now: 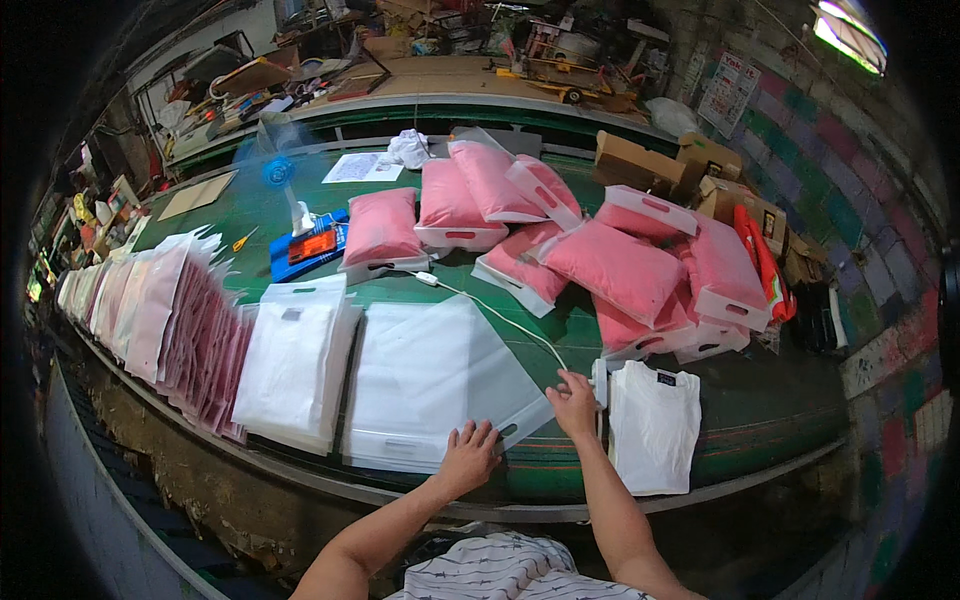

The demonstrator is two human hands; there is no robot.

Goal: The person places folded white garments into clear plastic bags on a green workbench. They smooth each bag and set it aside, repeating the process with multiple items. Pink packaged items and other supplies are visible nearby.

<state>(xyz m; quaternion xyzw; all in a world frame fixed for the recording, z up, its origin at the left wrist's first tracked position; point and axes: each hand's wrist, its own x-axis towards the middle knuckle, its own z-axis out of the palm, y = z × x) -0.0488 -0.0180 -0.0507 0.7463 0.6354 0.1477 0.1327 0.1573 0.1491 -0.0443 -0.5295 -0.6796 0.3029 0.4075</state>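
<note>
Flat on the near edge of a stack of clear plastic bags (410, 365) lies my left hand (468, 460), its fingers spread. The top bag (505, 375) is skewed to the right, its cut-out handle just right of that hand. At this bag's right corner my right hand (573, 405) is closed, thumb and fingers apparently pinching the corner. A white cord (515, 325) runs to the table close by those fingers. Right of the right hand, a folded white T-shirt (655, 428) lies next to a white power strip (600, 383).
Filled pink bags (615, 265) are heaped beyond my hands. To the left stand white packed bags (292, 360) and a long row of pink packs (190, 320). A blue fan (280, 172), orange scissors (244, 238) and cardboard boxes (640, 165) sit farther back on the green table (760, 410).
</note>
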